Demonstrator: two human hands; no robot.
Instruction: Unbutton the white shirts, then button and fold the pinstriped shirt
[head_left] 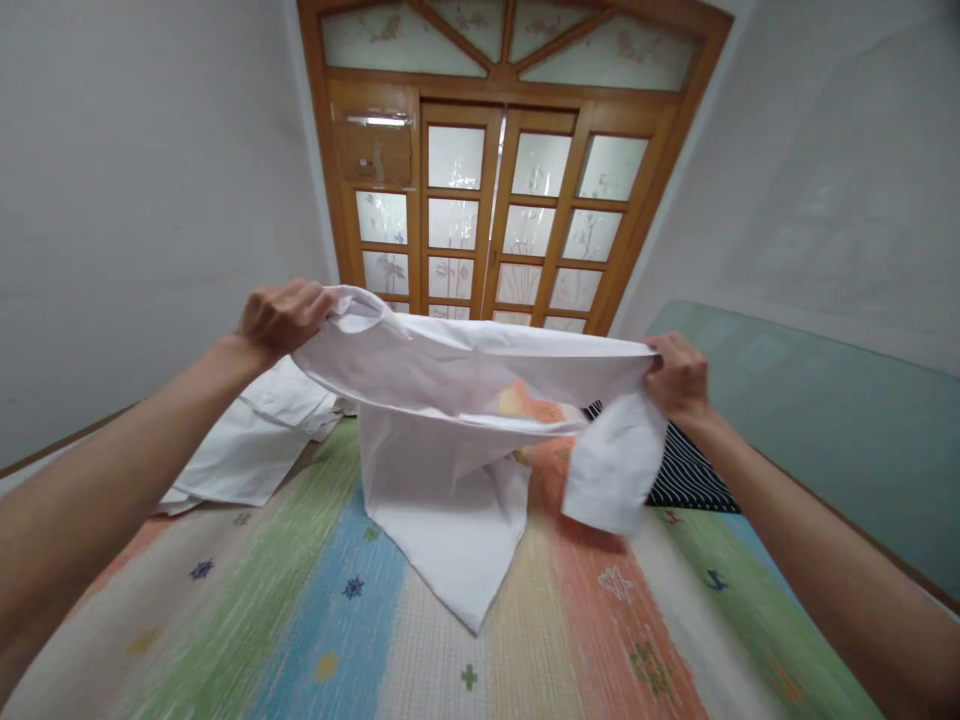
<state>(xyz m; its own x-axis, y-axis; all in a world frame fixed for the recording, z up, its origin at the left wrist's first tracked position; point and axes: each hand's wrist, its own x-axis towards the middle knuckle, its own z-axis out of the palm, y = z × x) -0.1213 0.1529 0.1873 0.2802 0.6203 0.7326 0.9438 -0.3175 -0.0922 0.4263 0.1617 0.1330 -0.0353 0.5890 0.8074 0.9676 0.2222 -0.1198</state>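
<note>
My left hand [289,312] is closed round one upper corner of a white cloth [450,480], and my right hand [675,375] grips the opposite upper end. Between them the cloth is stretched in a wide band above the bed. A pointed flap hangs down in the middle, its tip low over the striped bedspread [322,600]. From below my right hand a narrower, sleeve-like piece dangles. Folds hide its full shape, so I cannot tell exactly what kind of item it is.
A pile of folded white cloth [240,445] lies on the bed at the left. Black-and-white striped fabric [686,470] rests on the right, partly behind my right arm. A pale green headboard-like panel [810,420] runs along the right wall. Wooden glazed doors [495,200] stand beyond.
</note>
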